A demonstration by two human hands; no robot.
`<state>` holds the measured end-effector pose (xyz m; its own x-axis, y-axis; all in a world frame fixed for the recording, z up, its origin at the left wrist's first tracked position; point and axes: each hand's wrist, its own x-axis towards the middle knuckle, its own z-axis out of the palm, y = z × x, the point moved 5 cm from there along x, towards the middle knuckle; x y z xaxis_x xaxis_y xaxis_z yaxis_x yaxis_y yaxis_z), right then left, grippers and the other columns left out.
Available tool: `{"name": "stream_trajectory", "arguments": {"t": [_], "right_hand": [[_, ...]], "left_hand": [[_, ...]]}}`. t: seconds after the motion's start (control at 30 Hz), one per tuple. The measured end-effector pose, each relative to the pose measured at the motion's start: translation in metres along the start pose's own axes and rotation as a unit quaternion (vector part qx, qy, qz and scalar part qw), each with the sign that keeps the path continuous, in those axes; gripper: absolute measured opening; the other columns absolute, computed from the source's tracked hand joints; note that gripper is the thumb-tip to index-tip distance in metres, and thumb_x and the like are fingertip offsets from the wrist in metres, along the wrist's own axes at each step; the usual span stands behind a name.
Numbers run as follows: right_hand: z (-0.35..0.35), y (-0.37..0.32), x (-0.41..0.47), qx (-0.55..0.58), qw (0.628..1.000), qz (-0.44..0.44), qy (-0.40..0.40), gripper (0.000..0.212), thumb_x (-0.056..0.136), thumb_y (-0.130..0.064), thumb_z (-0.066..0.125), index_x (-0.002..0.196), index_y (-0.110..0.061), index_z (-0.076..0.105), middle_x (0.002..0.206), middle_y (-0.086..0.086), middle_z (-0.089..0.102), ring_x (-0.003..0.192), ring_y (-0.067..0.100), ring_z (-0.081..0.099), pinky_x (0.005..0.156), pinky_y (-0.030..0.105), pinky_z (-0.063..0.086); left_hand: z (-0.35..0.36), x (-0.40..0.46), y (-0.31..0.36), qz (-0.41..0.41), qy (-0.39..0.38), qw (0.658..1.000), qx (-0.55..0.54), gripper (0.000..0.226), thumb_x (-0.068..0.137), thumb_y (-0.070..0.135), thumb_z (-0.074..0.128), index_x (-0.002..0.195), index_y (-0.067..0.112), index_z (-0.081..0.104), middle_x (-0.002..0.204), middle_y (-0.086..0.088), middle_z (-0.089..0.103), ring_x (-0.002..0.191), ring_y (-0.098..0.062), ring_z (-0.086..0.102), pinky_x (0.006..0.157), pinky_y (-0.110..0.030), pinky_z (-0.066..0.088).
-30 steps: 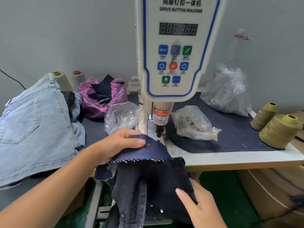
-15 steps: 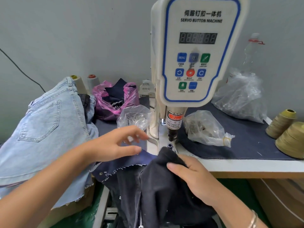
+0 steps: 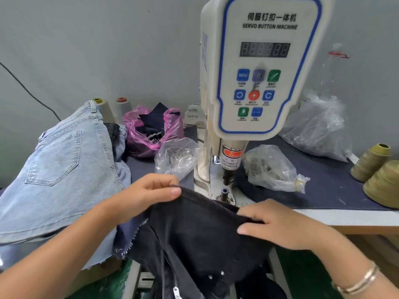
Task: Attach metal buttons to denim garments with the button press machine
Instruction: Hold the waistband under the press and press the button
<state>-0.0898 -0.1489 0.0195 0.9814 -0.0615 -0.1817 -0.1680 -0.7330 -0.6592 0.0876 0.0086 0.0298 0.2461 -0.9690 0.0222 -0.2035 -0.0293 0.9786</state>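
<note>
Hands on dark denim (image 3: pixel 203 231). Left hand (image 3: pixel 149 195) pinches the upper edge of the cloth at its left corner, thumb on top, fingers curled behind. Right hand (image 3: pixel 278 225) grips the same edge further right, thumb over the near face, fingers tucked under the fold. Edge held between the two hands, just in front of the lower die (image 3: pixel 224 192); cloth not under the punch (image 3: pixel 228 178). Rest of the garment hangs off the table (image 3: pixel 345 216) front; small metal studs show low on it. Bracelet (image 3: pixel 358 281) on the right wrist.

Press machine (image 3: pixel 263 67) stands directly behind, panel reading "SERVO BUTTON MACHINE", display unlit. Clear bag (image 3: pixel 272 167) right of the punch, another clear bag (image 3: pixel 177 158) to its left, both holding small metal parts. Pink bag (image 3: pixel 151 132) with dark scraps behind. Light jeans (image 3: pixel 58 169) piled at left. Thread cones (image 3: pixel 380 175) at far right.
</note>
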Motion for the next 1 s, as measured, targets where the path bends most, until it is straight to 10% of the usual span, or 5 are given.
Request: {"name": "stream_trajectory", "arguments": {"t": [0.23,0.43,0.63,1.0], "right_hand": [[-0.014,0.050,0.000,0.094,0.988,0.051,0.114,0.007,0.089,-0.025,0.065,0.085,-0.029,0.069,0.082,-0.010,0.069,0.076,0.002,0.063,0.070,0.013,0.046],[-0.079,0.090,-0.004,0.031,0.892,0.126,0.433,0.014,0.092,-0.026,0.059,0.084,-0.027,0.070,0.072,-0.012,0.067,0.070,0.002,0.060,0.060,0.014,0.042],[-0.096,0.111,0.055,-0.383,0.857,0.270,0.214,0.028,0.093,-0.019,0.047,0.108,-0.029,0.068,0.096,-0.001,0.062,0.087,0.023,0.058,0.069,0.030,0.040],[-0.087,0.118,0.090,-0.422,0.834,0.332,0.132,0.025,0.091,-0.012,0.048,0.110,-0.017,0.063,0.102,0.003,0.059,0.092,0.026,0.060,0.066,0.033,0.037]], "left_hand": [[-0.003,0.026,-0.049,-0.074,0.018,0.997,0.019,0.027,0.092,0.023,0.059,0.065,0.019,0.057,0.063,0.007,0.053,0.058,-0.004,0.047,0.056,-0.015,0.037],[0.001,0.037,-0.076,-0.109,0.032,0.993,-0.024,0.027,0.085,0.029,0.070,0.063,0.020,0.058,0.062,0.000,0.054,0.055,-0.009,0.049,0.052,-0.017,0.040],[-0.003,0.037,-0.082,-0.123,0.058,0.989,-0.054,0.028,0.074,0.036,0.071,0.062,0.015,0.057,0.063,-0.004,0.054,0.055,-0.012,0.050,0.054,-0.020,0.041],[-0.009,0.039,-0.085,-0.149,0.009,0.984,-0.096,0.031,0.069,0.041,0.075,0.060,0.019,0.055,0.059,0.002,0.051,0.053,-0.008,0.048,0.052,-0.016,0.040]]}}
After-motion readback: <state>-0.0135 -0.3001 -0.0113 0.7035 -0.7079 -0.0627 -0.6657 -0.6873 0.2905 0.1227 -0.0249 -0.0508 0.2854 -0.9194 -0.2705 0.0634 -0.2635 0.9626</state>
